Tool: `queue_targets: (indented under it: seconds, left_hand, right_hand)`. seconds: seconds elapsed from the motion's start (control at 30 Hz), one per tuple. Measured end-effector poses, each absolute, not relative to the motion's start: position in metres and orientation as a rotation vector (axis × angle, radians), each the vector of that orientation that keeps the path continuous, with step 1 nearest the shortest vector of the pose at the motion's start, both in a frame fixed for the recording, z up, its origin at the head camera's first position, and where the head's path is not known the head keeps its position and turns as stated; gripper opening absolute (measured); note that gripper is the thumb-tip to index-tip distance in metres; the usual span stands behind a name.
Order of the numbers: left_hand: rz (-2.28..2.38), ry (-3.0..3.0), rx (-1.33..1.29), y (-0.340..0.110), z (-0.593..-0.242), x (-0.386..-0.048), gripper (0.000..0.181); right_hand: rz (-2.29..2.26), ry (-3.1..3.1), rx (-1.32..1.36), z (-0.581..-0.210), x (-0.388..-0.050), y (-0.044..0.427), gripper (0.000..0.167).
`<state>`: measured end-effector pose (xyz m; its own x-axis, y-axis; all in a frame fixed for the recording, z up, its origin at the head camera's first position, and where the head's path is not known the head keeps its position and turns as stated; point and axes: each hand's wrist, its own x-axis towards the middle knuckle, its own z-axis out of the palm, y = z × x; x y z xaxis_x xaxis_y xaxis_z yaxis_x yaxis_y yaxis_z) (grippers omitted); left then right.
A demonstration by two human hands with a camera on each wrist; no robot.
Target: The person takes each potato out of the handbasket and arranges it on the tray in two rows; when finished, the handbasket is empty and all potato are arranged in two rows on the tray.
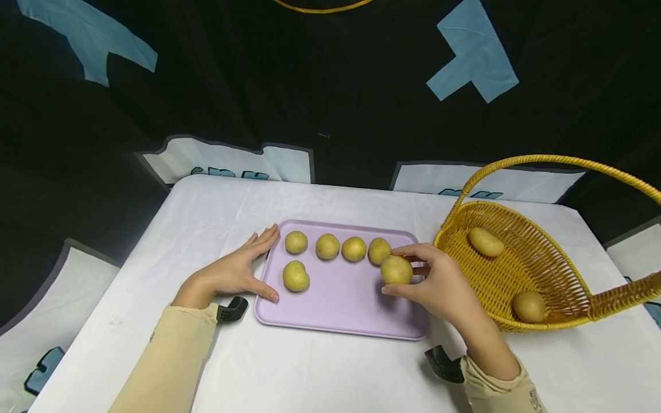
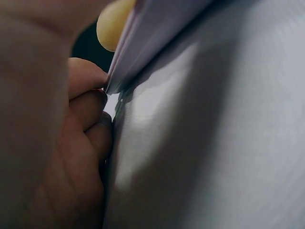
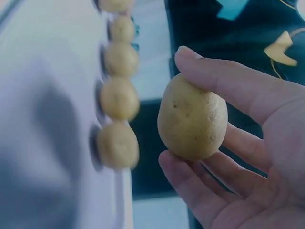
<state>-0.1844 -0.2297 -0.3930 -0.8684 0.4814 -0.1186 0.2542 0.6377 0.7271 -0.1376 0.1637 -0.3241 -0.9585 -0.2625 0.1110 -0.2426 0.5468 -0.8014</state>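
Left hand [image 1: 234, 268] is resting spread at the tray [image 1: 341, 298], right hand [image 1: 439, 278] is holding one potato [image 1: 396, 270] above it, five potatoes [image 1: 327, 246] already lying between the hands, two remaining in the right-hand-side basket [image 1: 568, 272] (head); left-wrist view is showing rim contact, right-wrist view the pinch.

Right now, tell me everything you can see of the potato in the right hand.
The potato is yellow-tan, plump and slightly longer than wide, its firm-looking skin marked by small dark pits. It appears whole and unpeeled. The right hand grips it between thumb and fingertips, holding it clear of the lilac tray, above the tray's right side.
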Motion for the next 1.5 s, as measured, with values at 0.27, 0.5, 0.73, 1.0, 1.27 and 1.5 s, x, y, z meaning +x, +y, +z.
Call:
queue_targets:
  seconds: [0.27,0.5,0.73,1.0,1.27,1.5]
  left_hand:
    - [1.067,2.562,0.604,-0.230,-0.392,-0.185,0.138]
    - [1.055,2.572,0.610,-0.230,-0.392,-0.185,0.138]
    - [1.052,2.569,0.615,-0.229,-0.391,-0.185,0.138]
    - [1.049,2.570,0.604,-0.229,-0.393,-0.185,0.138]
    - [1.041,2.572,0.609,-0.229,-0.393,-0.185,0.138]
    - [1.053,2.564,0.601,-0.230,-0.393,-0.185,0.138]
  right_hand:
    - [-1.482,2.649,-0.555,-0.336,-0.146,0.127,0.059]
    - [-1.495,2.578,-0.564,-0.342,-0.149,0.099,0.059]
    - [-1.532,2.532,-0.548,-0.350,-0.149,0.083,0.058]
    - [-1.524,2.552,-0.573,-0.361,-0.148,0.074,0.059]
    - [-1.475,2.620,-0.641,-0.369,-0.146,0.068,0.060]
    - [-1.400,2.693,-0.693,-0.375,-0.146,0.064,0.060]
